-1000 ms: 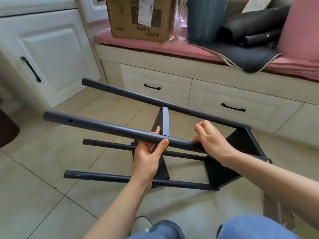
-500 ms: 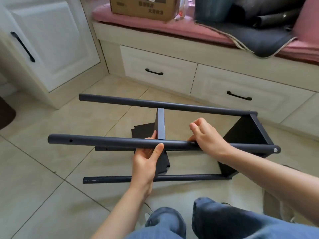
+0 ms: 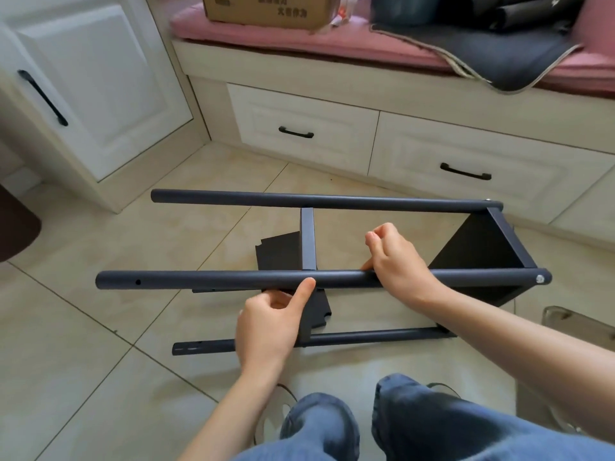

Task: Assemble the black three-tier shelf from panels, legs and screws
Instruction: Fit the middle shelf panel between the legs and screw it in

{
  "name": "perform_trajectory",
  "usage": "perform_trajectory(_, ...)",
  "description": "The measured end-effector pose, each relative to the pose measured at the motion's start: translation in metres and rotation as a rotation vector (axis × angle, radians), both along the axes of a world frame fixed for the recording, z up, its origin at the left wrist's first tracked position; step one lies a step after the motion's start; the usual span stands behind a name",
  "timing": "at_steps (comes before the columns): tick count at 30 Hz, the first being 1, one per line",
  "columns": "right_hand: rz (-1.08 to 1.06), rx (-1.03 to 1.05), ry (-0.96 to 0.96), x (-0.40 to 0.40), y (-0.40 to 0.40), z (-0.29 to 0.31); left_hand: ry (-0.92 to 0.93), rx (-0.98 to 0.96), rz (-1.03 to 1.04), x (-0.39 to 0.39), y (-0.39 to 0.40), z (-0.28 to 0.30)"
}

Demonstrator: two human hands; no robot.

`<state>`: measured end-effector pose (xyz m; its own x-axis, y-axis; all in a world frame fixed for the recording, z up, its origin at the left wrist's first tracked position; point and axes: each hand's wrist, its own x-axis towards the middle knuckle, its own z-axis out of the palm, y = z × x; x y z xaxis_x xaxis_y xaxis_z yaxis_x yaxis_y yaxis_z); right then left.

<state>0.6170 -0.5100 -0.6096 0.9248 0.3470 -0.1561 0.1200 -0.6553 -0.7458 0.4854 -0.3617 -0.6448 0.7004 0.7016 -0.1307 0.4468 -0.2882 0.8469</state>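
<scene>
Sideways lie four legs (image 3: 213, 281) and two panels (image 3: 307, 241), left hand (image 3: 269, 322) and right hand (image 3: 397, 261) gripping one leg.

We see the shelf frame (image 3: 332, 279) lying on its side on the floor (image 3: 83, 327), with the drawers (image 3: 366, 144) behind it, the cabinet (image 3: 93, 88) behind it to the left, the cardboard box (image 3: 266, 10) on the cushion (image 3: 283, 36) above the drawers, and our knees (image 3: 366, 420) before it.

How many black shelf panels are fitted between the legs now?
2. One panel sits at the right end of the frame, where the screws show. The other panel stands near the middle of the legs, just beyond the left hand. No third panel shows.
</scene>
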Motion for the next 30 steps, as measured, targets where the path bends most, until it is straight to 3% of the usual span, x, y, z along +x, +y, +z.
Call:
perform_trajectory(3, -0.005, -0.036, -0.054, -0.004, 0.001, -0.003, 0.218, 0.491, -0.030, -0.006, 0.008, 0.012)
perform_trajectory(6, 0.003, -0.035, -0.083, -0.009, 0.001, -0.005, 0.090, 0.877, -0.070, -0.007, 0.013, 0.027)
perform_trajectory(9, 0.012, -0.054, -0.120, -0.013, 0.000, -0.006, -0.084, 1.063, -0.191, -0.001, 0.025, 0.034)
perform_trajectory(11, 0.020, -0.056, -0.137, -0.014, -0.001, -0.007, -0.088, 1.089, -0.328, 0.009, 0.039, 0.038)
perform_trajectory(16, 0.049, -0.052, -0.190, -0.017, -0.006, -0.012, 0.127, 1.022, -0.892, 0.037, 0.072, 0.052)
perform_trajectory(19, 0.072, -0.054, -0.261, -0.017, -0.009, -0.015, 0.170, 1.021, -1.092, 0.057, 0.079, 0.050)
perform_trajectory(25, 0.129, -0.077, -0.293, -0.011, -0.018, -0.015, 0.182, 1.007, -1.225, 0.075, 0.078, 0.038)
perform_trajectory(30, 0.203, -0.129, -0.102, 0.000, -0.021, -0.009, 0.077, 0.807, -1.226, 0.074, 0.079, 0.034)
